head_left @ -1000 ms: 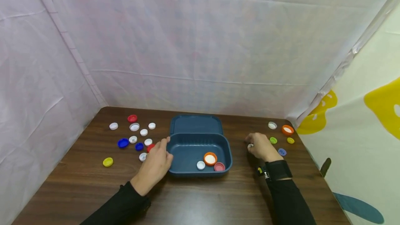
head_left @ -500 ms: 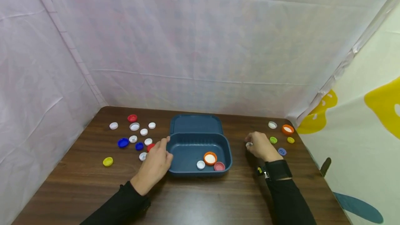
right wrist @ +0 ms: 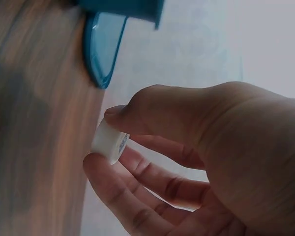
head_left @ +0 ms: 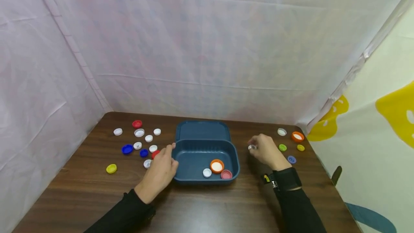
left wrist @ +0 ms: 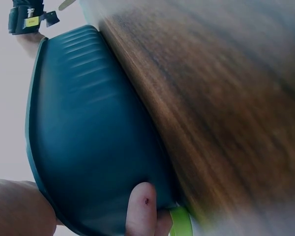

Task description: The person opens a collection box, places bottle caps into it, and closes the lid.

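In the head view my left hand (head_left: 161, 166) holds the left side of a dark blue lunch box (head_left: 238, 163) with its lid folded back. The left wrist view shows one finger over the rim and a fingertip (left wrist: 141, 209) against the outer wall. Close by that fingertip is a light green bottle cap (left wrist: 181, 222). To the right of the box, my right hand (head_left: 266, 152) pinches a white bottle cap (right wrist: 107, 141) between thumb and fingertips, above the table. Inside the box lie an orange cap (head_left: 217, 166), a white cap (head_left: 207, 173) and a pink cap (head_left: 226, 174).
Several caps lie scattered on the left of the wooden table (head_left: 200, 208), among them a yellow cap (head_left: 111, 168) and a blue cap (head_left: 127, 149). At the right are a green cap (head_left: 283, 147), an orange cap (head_left: 297, 136) and others. White cloth (head_left: 207, 46) hangs behind.
My right hand has lifted the white cap from the table and moved a little left with it, toward the box. The left hand stays on the box.
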Demonstrator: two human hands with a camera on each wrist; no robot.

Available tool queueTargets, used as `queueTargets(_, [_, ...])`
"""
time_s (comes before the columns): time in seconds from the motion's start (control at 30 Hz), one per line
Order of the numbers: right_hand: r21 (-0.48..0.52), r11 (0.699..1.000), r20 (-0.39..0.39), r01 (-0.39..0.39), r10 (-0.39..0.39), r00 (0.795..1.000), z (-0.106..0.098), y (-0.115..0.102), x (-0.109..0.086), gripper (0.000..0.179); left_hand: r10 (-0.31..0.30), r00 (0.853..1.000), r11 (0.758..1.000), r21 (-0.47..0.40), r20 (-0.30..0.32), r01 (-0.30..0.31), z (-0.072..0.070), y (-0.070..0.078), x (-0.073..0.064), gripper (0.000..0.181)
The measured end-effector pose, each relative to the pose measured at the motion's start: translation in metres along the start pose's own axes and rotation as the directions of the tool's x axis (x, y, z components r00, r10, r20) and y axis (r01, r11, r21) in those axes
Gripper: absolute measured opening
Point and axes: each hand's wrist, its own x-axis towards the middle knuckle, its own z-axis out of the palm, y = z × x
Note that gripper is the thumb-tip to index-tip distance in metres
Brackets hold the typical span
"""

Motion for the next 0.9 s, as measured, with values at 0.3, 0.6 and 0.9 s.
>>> queueTargets(0.3, [0.039,0.996,-0.045,0.086,-0.084,0.995,-0.005,-0.028,-0.006,0.015,-0.015,1.000,1.000,0.013,0.009,0.015,0.001,0.001,-0.001,0.052])
queueTargets(0.6, [0.079,0.977,-0.063,0.201,-0.196,0.979,0.002,-0.061,-0.014,0.021,0.009,1.000,1.000,0.029,-0.010,-0.009,0.003,-0.001,-0.001,0.051])
queueTargets(0.9, [0.059,0.945,-0.024,0.322,-0.321,0.947,0.021,-0.084,-0.011,0.019,0.010,1.000,0.999,0.038,-0.022,-0.010,0.001,0.003,0.004,0.048])
